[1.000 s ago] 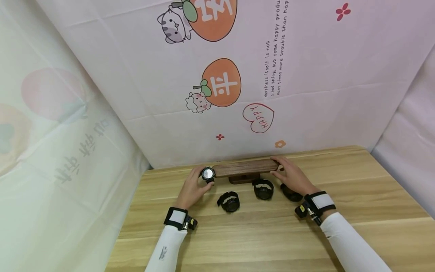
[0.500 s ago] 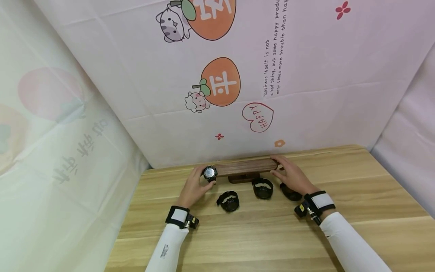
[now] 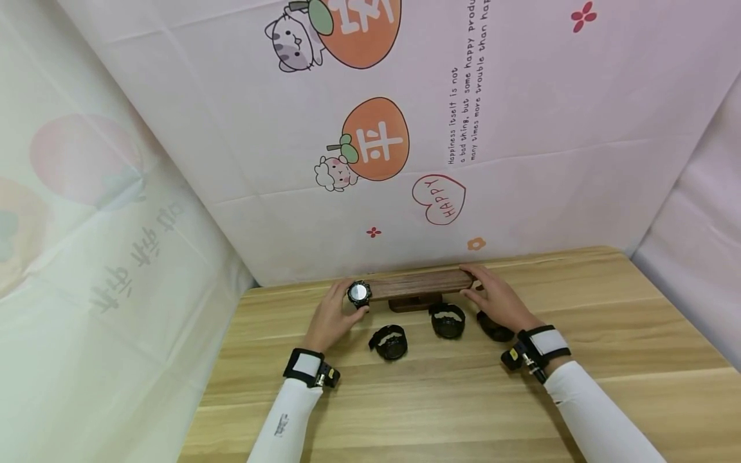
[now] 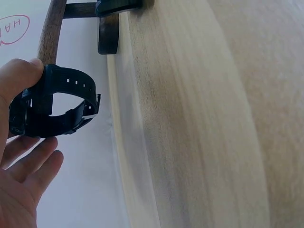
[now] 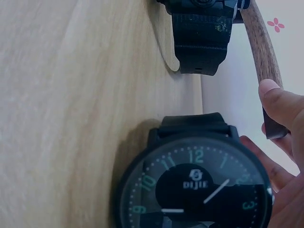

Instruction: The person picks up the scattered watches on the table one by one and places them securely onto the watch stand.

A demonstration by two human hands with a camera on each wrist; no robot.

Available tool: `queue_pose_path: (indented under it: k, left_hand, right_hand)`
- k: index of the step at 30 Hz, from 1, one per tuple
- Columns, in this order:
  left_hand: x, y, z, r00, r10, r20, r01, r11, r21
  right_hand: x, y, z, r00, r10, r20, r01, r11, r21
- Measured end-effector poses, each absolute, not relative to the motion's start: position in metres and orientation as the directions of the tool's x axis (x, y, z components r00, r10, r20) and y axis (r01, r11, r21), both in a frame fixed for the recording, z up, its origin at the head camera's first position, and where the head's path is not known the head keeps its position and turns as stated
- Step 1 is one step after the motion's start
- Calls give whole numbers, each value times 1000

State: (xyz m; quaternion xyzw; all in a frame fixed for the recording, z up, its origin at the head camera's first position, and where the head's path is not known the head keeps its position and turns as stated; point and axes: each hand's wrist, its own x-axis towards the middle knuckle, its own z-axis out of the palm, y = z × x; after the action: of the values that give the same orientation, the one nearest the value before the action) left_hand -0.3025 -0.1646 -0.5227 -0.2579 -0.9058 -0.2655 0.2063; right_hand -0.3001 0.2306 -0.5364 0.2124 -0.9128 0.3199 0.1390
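My left hand grips a black wristwatch between thumb and fingers. In the left wrist view the watch's buckled strap loops round the end of a dark wooden bar. That bar is the top of a watch stand at the back of the table. My right hand holds the stand's other end, its thumb on one side and fingers on the other. Close to my right hand lies a round-faced watch. A second black watch stands in front of the stand's base.
A third loose watch sits on the wooden table, front left of the stand. Right behind the stand rises a white printed cloth. More cloth hangs at the left and right sides.
My left hand has shifted slightly right, bringing the held watch further onto the bar's left end. My right hand keeps its hold on the other end.
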Motion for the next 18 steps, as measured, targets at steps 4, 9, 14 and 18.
queue_pose_path:
  k: [4, 9, 14, 18]
  left_hand:
    - [-303, -164, -523, -766, 369, 526, 593, 720, 359]
    - [-305, -162, -523, -741, 387, 548, 618, 713, 331]
    - [-306, -160, -523, -750, 393, 532, 612, 718, 332]
    - [-304, -158, -523, -762, 402, 508, 606, 719, 340]
  right_hand:
    - [-300, 231, -537, -870, -297, 393, -478, 702, -527]
    - [-300, 230, -537, -872, -298, 388, -476, 698, -535]
    - [-299, 230, -536, -869, -297, 397, -480, 705, -523]
    - [-299, 230, -536, -864, -303, 403, -488, 704, -516]
